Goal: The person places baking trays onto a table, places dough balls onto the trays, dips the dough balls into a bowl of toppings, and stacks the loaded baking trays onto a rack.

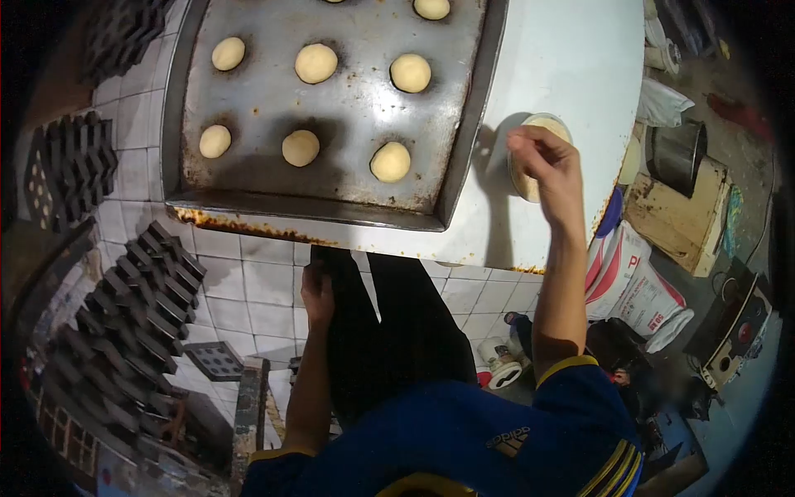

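Observation:
My right hand [551,161] is over a tub of pale, fine grains [525,182], at the right of the tray. Its fingertips are pinched together; what they hold, if anything, is too small to make out. My left hand [316,291] hangs beside my thigh, below the table edge, holding nothing visible, with its fingers loosely bent. A large worn metal baking tray [348,108] carries several round dough balls, among them one in the front right corner [390,161] and one at front middle [301,148]. The balls sit apart from each other.
The tray stands on a white table [571,58] with rusty edges. Dark stacked trays [124,323] line the left side. At right on the floor lie a printed white sack [633,282], a wooden box [675,211] and a dark metal pot [677,153].

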`<action>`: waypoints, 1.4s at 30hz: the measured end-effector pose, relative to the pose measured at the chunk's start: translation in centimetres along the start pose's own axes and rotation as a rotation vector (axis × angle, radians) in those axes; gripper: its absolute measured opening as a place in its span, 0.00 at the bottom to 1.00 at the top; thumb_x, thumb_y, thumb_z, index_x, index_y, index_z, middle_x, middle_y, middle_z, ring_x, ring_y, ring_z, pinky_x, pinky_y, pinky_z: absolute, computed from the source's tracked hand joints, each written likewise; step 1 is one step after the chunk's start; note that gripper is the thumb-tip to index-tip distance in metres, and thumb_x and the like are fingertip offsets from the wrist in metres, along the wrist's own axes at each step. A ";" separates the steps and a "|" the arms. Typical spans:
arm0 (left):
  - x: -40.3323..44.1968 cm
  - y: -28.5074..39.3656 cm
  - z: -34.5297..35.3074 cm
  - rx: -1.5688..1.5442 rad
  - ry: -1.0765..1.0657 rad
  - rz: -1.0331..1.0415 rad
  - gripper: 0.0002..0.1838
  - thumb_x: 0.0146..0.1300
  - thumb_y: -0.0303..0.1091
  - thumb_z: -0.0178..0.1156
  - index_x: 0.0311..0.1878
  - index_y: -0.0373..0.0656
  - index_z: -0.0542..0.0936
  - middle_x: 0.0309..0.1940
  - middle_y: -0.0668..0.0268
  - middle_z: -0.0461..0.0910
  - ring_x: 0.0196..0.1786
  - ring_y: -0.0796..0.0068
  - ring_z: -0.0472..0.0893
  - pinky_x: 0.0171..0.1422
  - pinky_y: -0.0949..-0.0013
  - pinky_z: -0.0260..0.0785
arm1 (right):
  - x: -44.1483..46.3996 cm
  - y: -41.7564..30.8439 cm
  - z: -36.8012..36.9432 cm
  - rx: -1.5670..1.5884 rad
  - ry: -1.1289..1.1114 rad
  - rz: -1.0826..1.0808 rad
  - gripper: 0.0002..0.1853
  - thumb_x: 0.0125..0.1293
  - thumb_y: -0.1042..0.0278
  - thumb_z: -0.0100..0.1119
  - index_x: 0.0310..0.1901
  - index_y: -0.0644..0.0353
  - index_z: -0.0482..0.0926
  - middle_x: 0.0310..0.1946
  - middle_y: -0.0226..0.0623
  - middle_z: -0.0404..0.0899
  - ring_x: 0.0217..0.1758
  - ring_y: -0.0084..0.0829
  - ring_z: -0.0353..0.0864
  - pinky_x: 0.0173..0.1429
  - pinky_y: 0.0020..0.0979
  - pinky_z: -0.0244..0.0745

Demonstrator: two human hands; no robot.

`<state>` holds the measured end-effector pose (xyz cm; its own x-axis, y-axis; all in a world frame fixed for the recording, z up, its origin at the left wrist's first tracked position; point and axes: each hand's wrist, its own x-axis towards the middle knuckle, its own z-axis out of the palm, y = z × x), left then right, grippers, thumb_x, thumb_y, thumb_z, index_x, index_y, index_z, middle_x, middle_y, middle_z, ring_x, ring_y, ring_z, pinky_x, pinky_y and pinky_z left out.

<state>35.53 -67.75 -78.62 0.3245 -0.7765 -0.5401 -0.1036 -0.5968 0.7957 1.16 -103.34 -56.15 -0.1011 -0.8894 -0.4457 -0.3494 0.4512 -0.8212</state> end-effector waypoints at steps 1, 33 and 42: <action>0.0 0.8 -0.1 -0.006 0.001 -0.003 0.17 0.74 0.24 0.58 0.64 0.37 0.79 0.47 0.60 0.80 0.46 0.69 0.80 0.56 0.62 0.76 | 0.5 -0.3 1.3 -0.012 -0.041 -0.055 0.16 0.71 0.63 0.76 0.51 0.69 0.90 0.42 0.34 0.91 0.45 0.23 0.85 0.56 0.26 0.78; 0.1 -1.6 -4.5 0.091 -0.092 -0.155 0.17 0.70 0.17 0.56 0.61 0.34 0.80 0.55 0.53 0.85 0.60 0.59 0.85 0.67 0.59 0.76 | -6.8 5.0 0.3 -0.893 0.463 -0.208 0.10 0.73 0.70 0.70 0.51 0.63 0.91 0.43 0.49 0.90 0.36 0.42 0.90 0.44 0.40 0.82; 0.4 0.1 -6.4 0.208 -0.141 -0.247 0.16 0.73 0.19 0.56 0.61 0.35 0.81 0.48 0.56 0.85 0.53 0.66 0.84 0.63 0.64 0.76 | -4.4 6.3 -1.0 -1.186 0.372 -0.190 0.13 0.70 0.60 0.72 0.49 0.59 0.92 0.40 0.54 0.89 0.40 0.52 0.90 0.47 0.47 0.83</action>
<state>41.69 -66.79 -76.96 0.2323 -0.6152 -0.7534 -0.2320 -0.7872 0.5713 -1.56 -96.68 -58.95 -0.1463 -0.9868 -0.0697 -0.9884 0.1430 0.0504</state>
